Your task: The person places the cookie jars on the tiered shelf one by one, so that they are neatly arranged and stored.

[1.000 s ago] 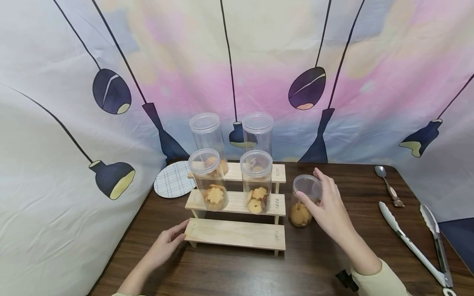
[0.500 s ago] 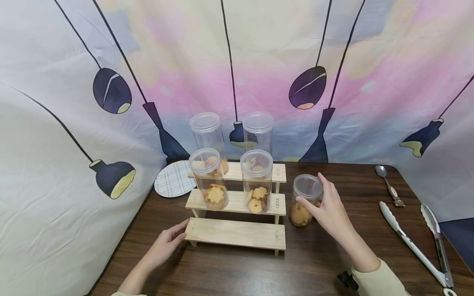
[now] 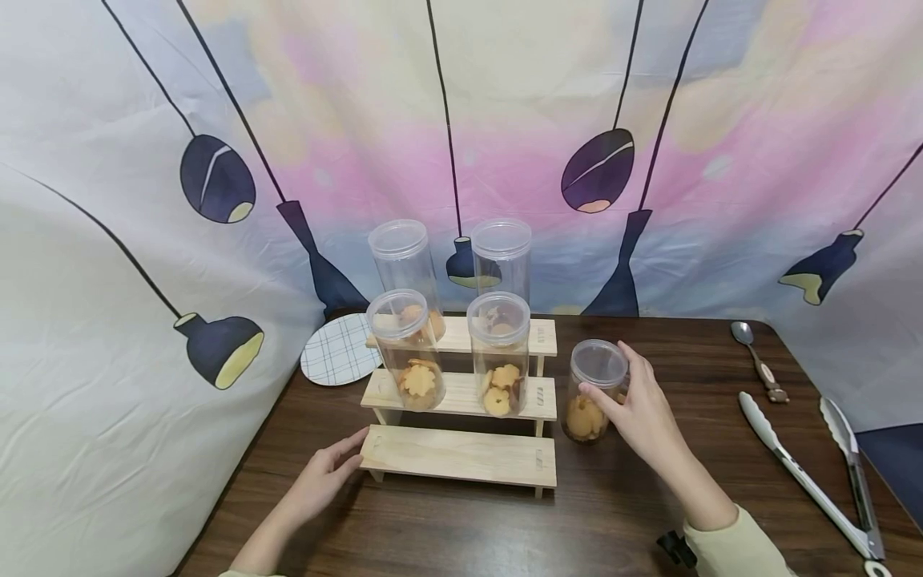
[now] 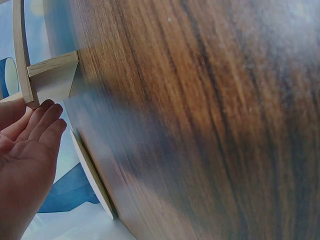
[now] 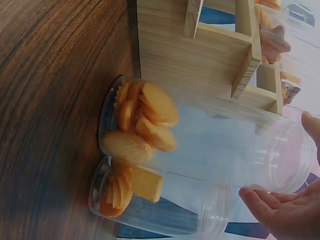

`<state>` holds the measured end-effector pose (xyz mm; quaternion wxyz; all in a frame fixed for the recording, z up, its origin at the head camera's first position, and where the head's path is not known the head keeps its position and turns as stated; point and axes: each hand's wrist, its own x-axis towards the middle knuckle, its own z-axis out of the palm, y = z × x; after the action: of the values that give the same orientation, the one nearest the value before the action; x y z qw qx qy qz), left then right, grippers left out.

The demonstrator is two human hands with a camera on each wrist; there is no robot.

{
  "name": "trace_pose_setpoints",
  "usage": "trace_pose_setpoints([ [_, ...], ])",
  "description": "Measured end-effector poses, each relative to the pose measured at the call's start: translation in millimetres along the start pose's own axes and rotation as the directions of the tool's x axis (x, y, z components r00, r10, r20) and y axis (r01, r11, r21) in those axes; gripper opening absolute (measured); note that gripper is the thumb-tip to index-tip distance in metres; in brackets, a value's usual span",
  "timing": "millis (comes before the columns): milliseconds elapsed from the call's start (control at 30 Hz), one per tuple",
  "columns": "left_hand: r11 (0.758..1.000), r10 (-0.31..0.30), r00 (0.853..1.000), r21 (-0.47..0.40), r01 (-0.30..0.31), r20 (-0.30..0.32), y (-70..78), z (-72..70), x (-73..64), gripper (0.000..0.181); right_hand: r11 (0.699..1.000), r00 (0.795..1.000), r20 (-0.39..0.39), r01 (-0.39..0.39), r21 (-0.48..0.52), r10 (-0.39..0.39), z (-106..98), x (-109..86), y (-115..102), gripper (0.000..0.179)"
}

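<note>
My right hand (image 3: 642, 405) holds a clear lidded jar (image 3: 594, 373) of cookies by its top, thumb on the near side and fingers on the far side. In the right wrist view this jar (image 5: 215, 140) stands on the wooden table, with a second cookie jar (image 5: 180, 215) close beside it. At the left end of a three-tier wooden stand (image 3: 461, 455), my left hand (image 3: 324, 473) pinches the lowest board, thumb above and fingertips below. Two cookie jars stand on the middle tier, a left one (image 3: 407, 353) and a right one (image 3: 499, 353). Behind them, two more jars occupy the top tier.
A round checked mat (image 3: 339, 350) lies behind the stand on the left. On the right are a spoon (image 3: 757, 365) and metal tongs (image 3: 808, 481). A small black object (image 3: 676, 549) sits near the right sleeve. A printed cloth (image 3: 519, 120) hangs behind the table.
My right fingers and thumb have shifted slightly around the jar's top; the jar stays in place. The left hand and the stand have not moved.
</note>
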<state>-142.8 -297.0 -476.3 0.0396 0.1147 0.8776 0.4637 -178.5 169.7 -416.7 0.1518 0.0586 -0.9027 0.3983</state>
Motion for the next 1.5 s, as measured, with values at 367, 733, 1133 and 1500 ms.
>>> trace_pose_setpoints([
  [367, 0.999, -0.018, 1.000, -0.034, 0.018, 0.007, 0.5, 0.0, 0.6, 0.043, 0.998, 0.998, -0.054, 0.048, 0.042, -0.045, 3.8, -0.8, 3.4, 0.081],
  [733, 0.999, -0.027, 1.000, -0.042, 0.028, 0.015, 0.8, -0.3, 0.4, 0.044, 0.997, 0.996, -0.071, 0.059, 0.046, -0.055, 1.9, -4.1, 3.7, 0.078],
  [1133, 1.000, -0.019, 1.000, -0.018, 0.019, 0.006, 0.3, -0.3, 0.5, 0.043, 0.995, 0.988, -0.120, 0.096, -0.016, -0.097, -8.5, -10.5, -2.2, 0.077],
  [1500, 1.000, -0.017, 1.000, -0.024, 0.017, 0.007, 0.6, -0.8, 0.7, 0.043, 0.992, 0.983, -0.131, 0.121, -0.041, -0.126, -26.1, -23.4, -20.9, 0.078],
])
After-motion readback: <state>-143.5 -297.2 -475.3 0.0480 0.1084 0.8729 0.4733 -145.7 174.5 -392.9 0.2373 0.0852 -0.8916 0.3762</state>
